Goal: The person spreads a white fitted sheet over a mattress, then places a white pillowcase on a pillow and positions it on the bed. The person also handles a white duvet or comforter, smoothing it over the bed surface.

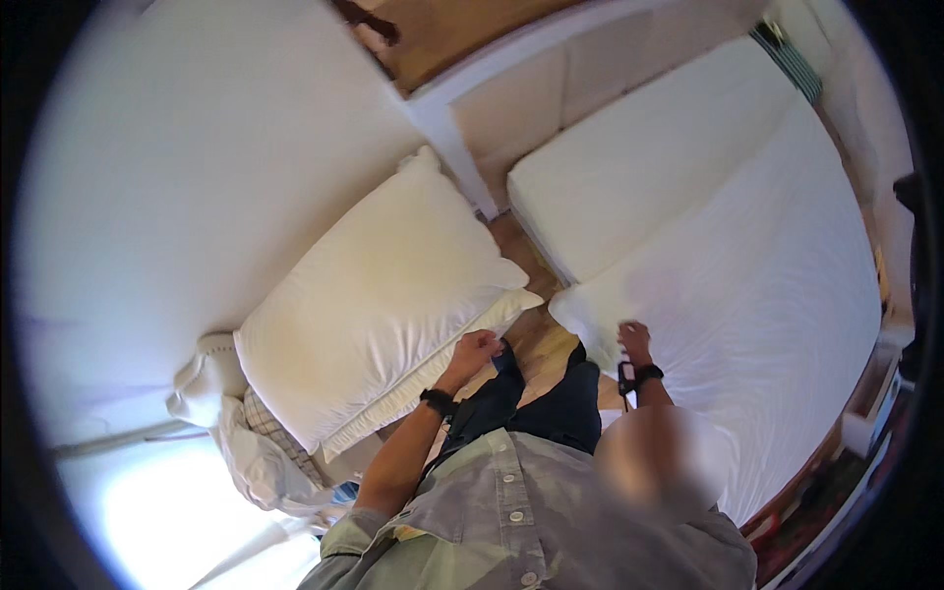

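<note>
My left hand [476,354], with a dark band at the wrist, hangs beside the near corner of two stacked white pillows [376,295]. Its fingers are loosely curled and nothing shows in it. At the near edge of a white sheet [752,295] on a bed is my right hand [634,341], fingers bent; whether they pinch the cloth cannot be told. A small dark device [626,376] with a cord hangs by the right wrist, which also wears a dark band. The sheet lies over part of a pale mattress [627,177], whose far side shows uncovered by it.
Between pillows and bed runs a narrow strip of wooden floor [542,339], where my legs are. A white wall [221,162] borders the pillows. Crumpled pale cloth [258,464] and a checked fabric [273,424] lie by the bright window. White-framed panels [509,110] stand behind the bed.
</note>
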{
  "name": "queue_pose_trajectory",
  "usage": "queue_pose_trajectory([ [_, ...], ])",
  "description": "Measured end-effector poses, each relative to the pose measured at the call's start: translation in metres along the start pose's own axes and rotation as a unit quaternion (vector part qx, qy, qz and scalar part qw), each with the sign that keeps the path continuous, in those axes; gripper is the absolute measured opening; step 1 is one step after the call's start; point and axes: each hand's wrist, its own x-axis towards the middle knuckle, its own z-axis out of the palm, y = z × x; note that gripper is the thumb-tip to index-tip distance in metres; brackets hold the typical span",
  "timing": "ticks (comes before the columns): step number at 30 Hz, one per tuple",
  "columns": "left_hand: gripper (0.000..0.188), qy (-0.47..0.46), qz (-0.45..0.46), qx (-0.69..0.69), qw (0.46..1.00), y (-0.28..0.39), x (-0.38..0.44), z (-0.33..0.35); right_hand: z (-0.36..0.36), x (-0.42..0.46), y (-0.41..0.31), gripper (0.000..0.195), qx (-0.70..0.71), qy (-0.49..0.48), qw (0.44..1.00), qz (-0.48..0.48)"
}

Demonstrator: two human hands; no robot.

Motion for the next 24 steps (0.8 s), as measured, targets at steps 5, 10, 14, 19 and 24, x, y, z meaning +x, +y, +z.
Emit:
queue_pose_trajectory([
  [5, 0.033, 0.098, -0.064, -0.199, 0.973, -0.043, -0.066, -0.076, 0.121, 0.008, -0.196, 0.069, -0.082, -0.110, 0.971, -0.197],
  [10, 0.020, 0.263, -0.117, -0.415, 0.863, -0.105, -0.134, -0.110, 0.206, -0.018, -0.296, 0.081, -0.010, -0.291, 0.931, -0.220],
  [14, 0.022, 0.308, -0.113, -0.482, 0.812, -0.129, -0.158, -0.115, 0.217, 0.013, -0.303, 0.062, 0.065, -0.374, 0.910, -0.164],
  [19, 0.028, 0.326, -0.148, -0.537, 0.764, -0.179, -0.182, -0.084, 0.235, -0.015, -0.282, 0.055, 0.062, -0.373, 0.916, -0.131],
  [24, 0.025, 0.298, -0.089, -0.513, 0.800, -0.159, -0.150, -0.098, 0.215, -0.016, -0.306, 0.046, 0.007, -0.335, 0.929, -0.160],
])
